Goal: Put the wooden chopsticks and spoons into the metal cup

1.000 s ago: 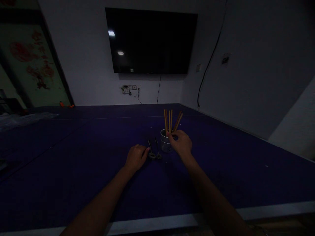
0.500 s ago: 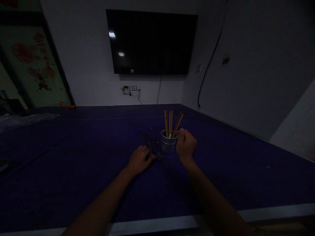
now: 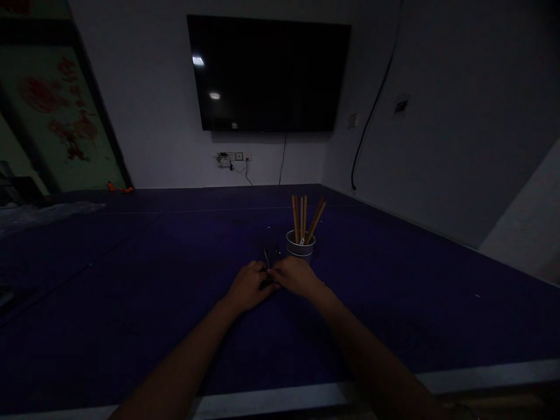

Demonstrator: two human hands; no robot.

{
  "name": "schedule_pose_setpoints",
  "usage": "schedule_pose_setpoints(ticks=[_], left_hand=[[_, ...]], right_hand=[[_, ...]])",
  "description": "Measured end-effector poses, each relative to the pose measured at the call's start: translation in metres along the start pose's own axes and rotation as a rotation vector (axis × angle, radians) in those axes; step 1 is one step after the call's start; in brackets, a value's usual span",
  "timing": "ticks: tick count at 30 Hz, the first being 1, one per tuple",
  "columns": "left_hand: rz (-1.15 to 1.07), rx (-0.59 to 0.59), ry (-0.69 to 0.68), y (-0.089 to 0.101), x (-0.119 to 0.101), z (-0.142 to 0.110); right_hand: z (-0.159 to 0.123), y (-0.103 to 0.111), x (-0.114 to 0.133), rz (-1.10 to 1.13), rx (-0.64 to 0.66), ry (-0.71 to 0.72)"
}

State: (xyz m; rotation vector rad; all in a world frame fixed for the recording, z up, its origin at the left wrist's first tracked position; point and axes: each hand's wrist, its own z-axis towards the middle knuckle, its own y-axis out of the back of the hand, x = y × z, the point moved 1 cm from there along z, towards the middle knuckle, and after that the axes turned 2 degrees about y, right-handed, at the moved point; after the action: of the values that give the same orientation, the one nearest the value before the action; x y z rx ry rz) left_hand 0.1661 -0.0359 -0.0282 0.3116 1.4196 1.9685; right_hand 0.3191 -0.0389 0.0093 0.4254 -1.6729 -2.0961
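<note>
Two dark metal utensils that look like spoons lie side by side on the purple surface, handles pointing away from me. My left hand (image 3: 249, 286) rests beside the left spoon (image 3: 267, 256), its thumb stretched out apart from its fingers. Across from it, my right hand (image 3: 297, 275) reaches over the right spoon (image 3: 277, 250) with its fingers closed, the fingertips meeting the spoons close to my left hand. Their near ends are hidden by my hands. Just behind my right hand stands a metal cup (image 3: 300, 249) holding several wooden chopsticks (image 3: 303, 219) upright and leaning.
The purple tabletop (image 3: 175, 326) has a pale front edge (image 3: 271, 399). Crumpled clear plastic (image 3: 48, 214) lies at the far left, with small orange things (image 3: 126, 190) at the back. A television (image 3: 271, 76) hangs on the wall above sockets (image 3: 231, 157) and cables.
My right hand has moved left and down from beside the cup to the spoons, now partly covering the cup's lower front. My left hand has stayed in place.
</note>
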Motion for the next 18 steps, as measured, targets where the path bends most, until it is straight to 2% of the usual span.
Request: schedule_pose_setpoints(ticks=[7, 18], left_hand=[[0.005, -0.032, 0.037, 0.0032, -0.0012, -0.0003], [0.039, 0.001, 0.089, 0.0039, -0.0022, 0.0005]], right_hand=[[0.0001, -0.0021, -0.0037, 0.031, 0.039, -0.023], [-0.0019, -0.0045, -0.0066, 0.011, 0.087, -0.071]])
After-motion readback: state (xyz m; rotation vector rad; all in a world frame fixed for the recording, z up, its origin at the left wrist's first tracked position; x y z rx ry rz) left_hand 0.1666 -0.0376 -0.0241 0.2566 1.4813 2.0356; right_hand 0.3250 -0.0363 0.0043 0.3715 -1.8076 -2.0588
